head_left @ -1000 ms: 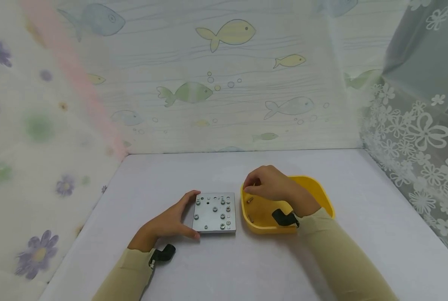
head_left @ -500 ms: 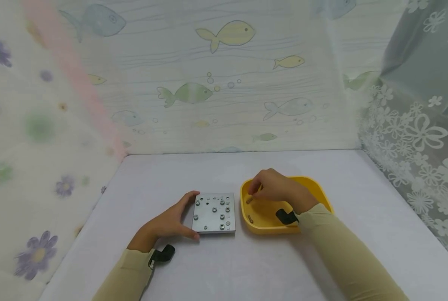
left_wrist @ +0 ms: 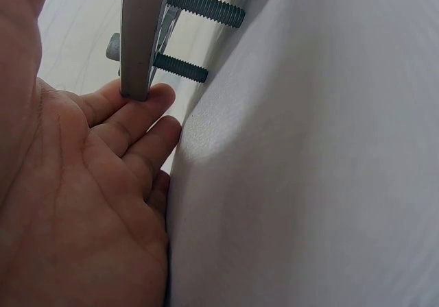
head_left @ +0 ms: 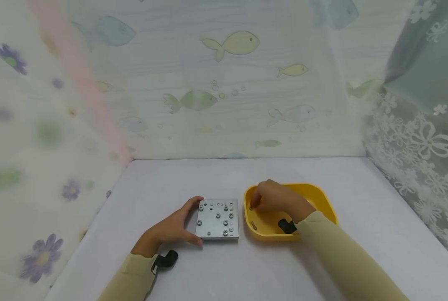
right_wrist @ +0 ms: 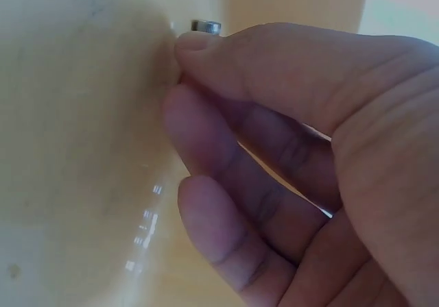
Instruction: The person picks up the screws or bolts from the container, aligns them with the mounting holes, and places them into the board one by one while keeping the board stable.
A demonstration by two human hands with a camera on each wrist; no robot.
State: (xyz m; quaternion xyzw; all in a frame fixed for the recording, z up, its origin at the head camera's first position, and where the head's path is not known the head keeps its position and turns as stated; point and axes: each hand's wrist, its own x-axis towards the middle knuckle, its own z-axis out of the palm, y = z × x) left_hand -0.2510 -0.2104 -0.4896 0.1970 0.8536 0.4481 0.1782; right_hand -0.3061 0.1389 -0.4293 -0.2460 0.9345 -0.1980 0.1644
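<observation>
A square silver metal plate [head_left: 211,226], dotted with socket-head screws and holes, stands just above the white table on threaded shanks [left_wrist: 182,68] that jut from its underside. My left hand [head_left: 171,228] grips the plate from its left side, thumb at the near edge and fingers at the far edge. Inside the yellow tray [head_left: 274,238], my right hand [head_left: 274,200] pinches a small screw between thumb and fingers. The head of that screw [right_wrist: 206,27] shows past the thumb tip; its shank is mostly hidden. Another screw [head_left: 254,225] lies on the tray floor nearer me.
The tray stands close to the plate's right side, with a narrow gap between. A white-covered table [head_left: 224,271] runs back to a fish-print curtain [head_left: 235,104]. Printed sheeting [head_left: 39,188] closes the left, and lace-patterned sheeting [head_left: 427,146] hangs at the right.
My right hand has lowered into the tray from near its left wall and closed its fingertips on the screw there. The head view has shifted slightly. The left hand keeps its grip.
</observation>
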